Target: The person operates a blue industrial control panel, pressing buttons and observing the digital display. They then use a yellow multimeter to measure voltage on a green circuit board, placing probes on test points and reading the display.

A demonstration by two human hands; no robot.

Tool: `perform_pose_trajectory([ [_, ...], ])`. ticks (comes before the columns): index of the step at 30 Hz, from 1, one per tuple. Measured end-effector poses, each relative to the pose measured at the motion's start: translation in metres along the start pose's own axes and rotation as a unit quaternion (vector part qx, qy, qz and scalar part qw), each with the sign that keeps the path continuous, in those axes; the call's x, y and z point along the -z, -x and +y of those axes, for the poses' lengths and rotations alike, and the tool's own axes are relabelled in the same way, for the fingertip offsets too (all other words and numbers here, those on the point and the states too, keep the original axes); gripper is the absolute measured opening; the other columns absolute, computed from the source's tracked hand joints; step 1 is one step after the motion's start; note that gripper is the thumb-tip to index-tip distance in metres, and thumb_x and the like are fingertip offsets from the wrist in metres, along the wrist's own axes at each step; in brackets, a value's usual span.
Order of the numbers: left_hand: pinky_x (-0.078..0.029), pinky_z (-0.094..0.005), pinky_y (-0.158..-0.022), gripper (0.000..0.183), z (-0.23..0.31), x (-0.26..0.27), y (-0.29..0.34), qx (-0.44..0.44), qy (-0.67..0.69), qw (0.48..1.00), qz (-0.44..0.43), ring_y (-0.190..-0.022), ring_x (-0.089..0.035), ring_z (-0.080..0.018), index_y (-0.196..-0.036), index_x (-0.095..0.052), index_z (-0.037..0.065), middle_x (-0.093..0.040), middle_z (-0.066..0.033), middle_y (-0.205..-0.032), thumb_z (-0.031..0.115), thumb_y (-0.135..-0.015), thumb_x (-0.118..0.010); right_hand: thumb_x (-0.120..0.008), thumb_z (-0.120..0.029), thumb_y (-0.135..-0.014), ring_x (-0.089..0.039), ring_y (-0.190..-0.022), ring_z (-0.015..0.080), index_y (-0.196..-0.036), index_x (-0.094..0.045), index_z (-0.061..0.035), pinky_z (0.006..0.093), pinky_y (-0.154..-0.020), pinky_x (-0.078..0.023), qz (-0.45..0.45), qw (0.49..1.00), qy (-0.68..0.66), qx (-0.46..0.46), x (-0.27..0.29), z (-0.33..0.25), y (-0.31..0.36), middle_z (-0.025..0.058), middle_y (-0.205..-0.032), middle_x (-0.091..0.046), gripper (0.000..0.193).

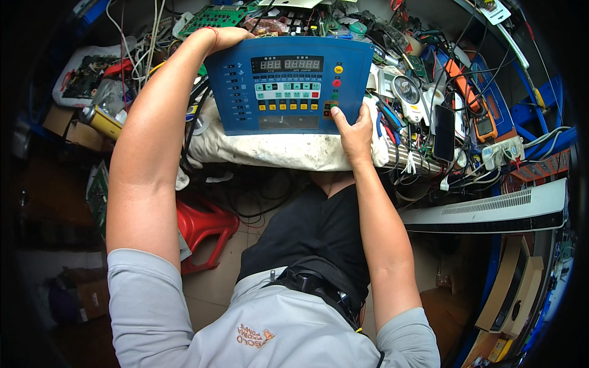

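A blue control panel (235, 116) is held upright, facing me, at the near edge of the workbench. It has two dark digit displays, rows of small green and yellow keys, and round coloured buttons down its right side. My left hand (230, 38) grips the upper left edge, its fingers hidden behind the panel. At the lower right corner, my right hand (356, 132) is closed on the edge, thumb pressed on the front by a small button and fingers mostly behind. A stained white cloth (270, 149) lies along the bench edge just under the panel.
Tangled cables, tools and circuit boards crowd the bench, including a green board (215, 18) at the back. To the right lie a black phone (444, 133), a magnifier (406, 90) and an orange multimeter (485, 127). Below left stands a red plastic stool (205, 227).
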State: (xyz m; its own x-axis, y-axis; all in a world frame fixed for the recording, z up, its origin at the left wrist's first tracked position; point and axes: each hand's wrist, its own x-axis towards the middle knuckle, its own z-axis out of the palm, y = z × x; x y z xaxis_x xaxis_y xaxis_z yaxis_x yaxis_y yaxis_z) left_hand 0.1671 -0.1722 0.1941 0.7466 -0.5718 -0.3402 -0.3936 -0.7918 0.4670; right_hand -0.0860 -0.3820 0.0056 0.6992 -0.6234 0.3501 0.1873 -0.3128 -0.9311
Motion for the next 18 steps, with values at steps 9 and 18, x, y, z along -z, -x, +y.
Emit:
perform_pose_trajectory([
  [9,-0.050,-0.0468,-0.107,0.044,-0.0022,-0.0018,-0.0032,0.000,-0.019,1.000,0.016,-0.115,-0.070,-0.0256,-0.135,-0.068,0.023,-0.070,-0.0135,-0.134,0.041,-0.103,-0.045,-0.081,-0.025,-0.090,-0.071,-0.101,0.0248,-0.128,-0.059,0.0032,0.0355,-0.092,-0.054,-0.001,1.000,0.010,-0.003,0.0012,-0.0005,0.0005,0.0158,-0.112,-0.074,0.052],
  [18,-0.050,-0.0482,-0.108,0.045,-0.0014,-0.0022,-0.0023,0.004,-0.022,1.000,0.018,-0.118,-0.070,-0.0283,-0.137,-0.067,0.023,-0.069,-0.0144,-0.136,0.042,-0.103,-0.045,-0.081,-0.025,-0.090,-0.071,-0.101,0.0256,-0.128,-0.060,0.0026,0.0366,-0.093,-0.054,-0.001,1.000,0.011,-0.004,0.0002,0.0015,0.0003,0.0163,-0.113,-0.073,0.051],
])
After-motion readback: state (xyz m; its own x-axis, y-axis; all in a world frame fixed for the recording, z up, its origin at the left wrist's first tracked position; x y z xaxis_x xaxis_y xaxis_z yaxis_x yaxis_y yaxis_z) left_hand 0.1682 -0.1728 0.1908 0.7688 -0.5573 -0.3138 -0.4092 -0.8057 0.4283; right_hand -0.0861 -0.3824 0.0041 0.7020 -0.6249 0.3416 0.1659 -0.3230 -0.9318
